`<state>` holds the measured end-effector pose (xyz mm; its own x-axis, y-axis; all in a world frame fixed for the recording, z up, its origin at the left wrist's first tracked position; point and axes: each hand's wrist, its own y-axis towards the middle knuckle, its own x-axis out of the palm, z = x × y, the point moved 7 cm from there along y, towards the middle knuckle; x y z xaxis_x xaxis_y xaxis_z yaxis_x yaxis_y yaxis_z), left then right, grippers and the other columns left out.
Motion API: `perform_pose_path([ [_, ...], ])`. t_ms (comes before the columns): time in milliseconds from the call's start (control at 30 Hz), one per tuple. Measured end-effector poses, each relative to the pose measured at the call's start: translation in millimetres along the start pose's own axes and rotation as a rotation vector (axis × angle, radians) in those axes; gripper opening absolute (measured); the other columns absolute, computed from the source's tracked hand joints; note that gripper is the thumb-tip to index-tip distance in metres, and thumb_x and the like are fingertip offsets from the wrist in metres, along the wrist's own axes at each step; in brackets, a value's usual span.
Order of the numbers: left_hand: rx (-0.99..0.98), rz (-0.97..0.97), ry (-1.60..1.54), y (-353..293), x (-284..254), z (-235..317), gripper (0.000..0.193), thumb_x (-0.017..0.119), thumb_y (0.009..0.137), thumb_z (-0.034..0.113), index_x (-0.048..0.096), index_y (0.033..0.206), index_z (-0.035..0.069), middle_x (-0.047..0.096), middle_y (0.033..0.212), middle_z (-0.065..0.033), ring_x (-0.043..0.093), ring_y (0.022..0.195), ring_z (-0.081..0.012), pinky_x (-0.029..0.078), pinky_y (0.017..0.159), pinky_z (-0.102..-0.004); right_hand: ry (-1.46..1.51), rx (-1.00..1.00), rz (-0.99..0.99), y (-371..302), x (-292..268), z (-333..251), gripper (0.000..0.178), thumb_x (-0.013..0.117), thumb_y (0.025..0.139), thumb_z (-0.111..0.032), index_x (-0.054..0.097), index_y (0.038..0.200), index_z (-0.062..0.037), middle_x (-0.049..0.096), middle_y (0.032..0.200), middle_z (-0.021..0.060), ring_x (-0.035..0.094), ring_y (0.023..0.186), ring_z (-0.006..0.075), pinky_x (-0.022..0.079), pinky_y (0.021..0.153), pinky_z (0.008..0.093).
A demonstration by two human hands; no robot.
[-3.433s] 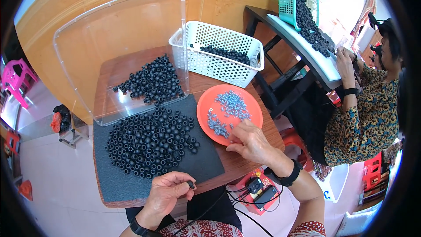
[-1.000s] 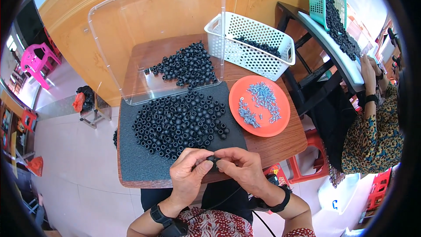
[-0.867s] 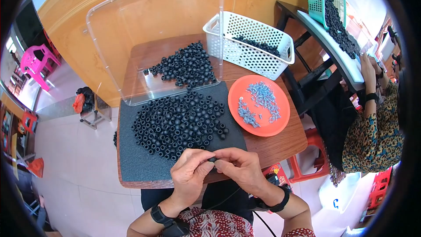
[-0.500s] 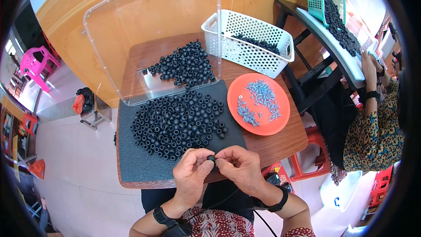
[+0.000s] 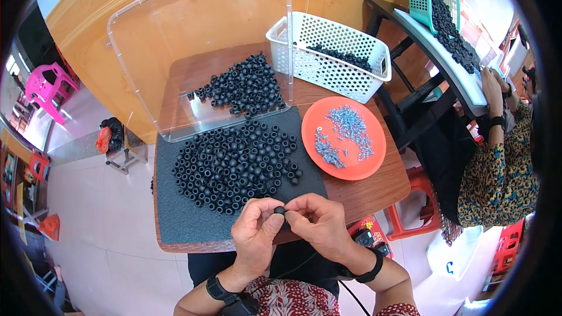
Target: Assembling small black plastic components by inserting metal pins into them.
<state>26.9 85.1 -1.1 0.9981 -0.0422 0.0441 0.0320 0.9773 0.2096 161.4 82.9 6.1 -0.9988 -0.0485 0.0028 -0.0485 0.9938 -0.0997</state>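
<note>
Over the table's near edge, my left hand [image 5: 255, 233] pinches a small round black bead-like piece [image 5: 280, 210] between thumb and finger. The closed fingertips of my right hand [image 5: 323, 229] meet the piece's right side; whatever they grip is too small to make out. Just beyond my hands, a heap of black hollow pieces [image 5: 234, 167], many with round holes, covers much of a dark grey mat [image 5: 190, 228]. To the right, an orange plate [image 5: 367, 168] carries small shiny metallic parts [image 5: 350, 124] in loose piles.
A clear plastic bin [image 5: 291, 35] lies on its side behind the mat, black pieces spilling from it. Beside it stands a white perforated basket [image 5: 333, 82]. At right, a co-worker's hands [image 5: 494, 85] are at another table with a green basket [image 5: 417, 0]. A red stool [image 5: 418, 205] stands below.
The whole view has shifted very slightly. Both hands keep their pinch around the black piece, with almost no visible movement of the fingers.
</note>
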Motion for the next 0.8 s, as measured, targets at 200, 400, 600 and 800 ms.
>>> perform_pose_path([
  [200, -0.392, -0.003, -0.501, -5.8, 14.6, -12.8, 0.017, 0.06, 0.089, 0.01, 0.055, 0.101, -0.001, 0.058, 0.082, -0.0007, 0.051, 0.069, -0.0057, 0.043, 0.065, -0.0191, -0.145, -0.07, 0.033, -2.1, -3.7, -15.8, 0.01, 0.064, 0.081, -0.003, 0.062, 0.09, 0.0021, 0.063, 0.078, 0.0027, 0.057, 0.069, 0.0046, 0.047, 0.06, 0.0183],
  [400, -0.363, -0.016, -0.48, -3.6, 14.0, -15.2, 0.018, 0.06, 0.089, 0.01, 0.055, 0.102, -0.002, 0.058, 0.084, -0.0009, 0.051, 0.069, -0.0056, 0.044, 0.065, -0.019, -0.548, -0.537, 0.12, -8.0, 1.1, -36.1, 0.013, 0.066, 0.073, 0.0, 0.059, 0.084, -0.0014, 0.054, 0.068, 0.0089, 0.051, 0.059, 0.0219, 0.042, 0.051, 0.0331],
  [600, -0.335, -0.019, -0.416, -3.6, 15.6, -5.8, 0.018, 0.06, 0.089, 0.007, 0.055, 0.103, -0.003, 0.059, 0.088, -0.0014, 0.053, 0.077, -0.0054, 0.046, 0.072, -0.0203, -0.59, -0.663, 0.153, -8.7, 1.8, -37.1, 0.019, 0.065, 0.068, 0.004, 0.057, 0.083, -0.003, 0.052, 0.067, 0.0091, 0.048, 0.06, 0.0261, 0.039, 0.051, 0.0361],
  [800, -0.267, -0.012, -0.299, -4.9, 10.7, -7.8, 0.017, 0.061, 0.087, 0.007, 0.056, 0.101, -0.002, 0.061, 0.087, -0.0032, 0.056, 0.075, -0.007, 0.048, 0.07, -0.021, -0.573, -0.615, 0.174, -12.5, 2.0, -39.1, 0.023, 0.063, 0.066, 0.005, 0.057, 0.088, -0.0013, 0.051, 0.066, 0.0089, 0.048, 0.058, 0.0271, 0.038, 0.049, 0.0363],
])
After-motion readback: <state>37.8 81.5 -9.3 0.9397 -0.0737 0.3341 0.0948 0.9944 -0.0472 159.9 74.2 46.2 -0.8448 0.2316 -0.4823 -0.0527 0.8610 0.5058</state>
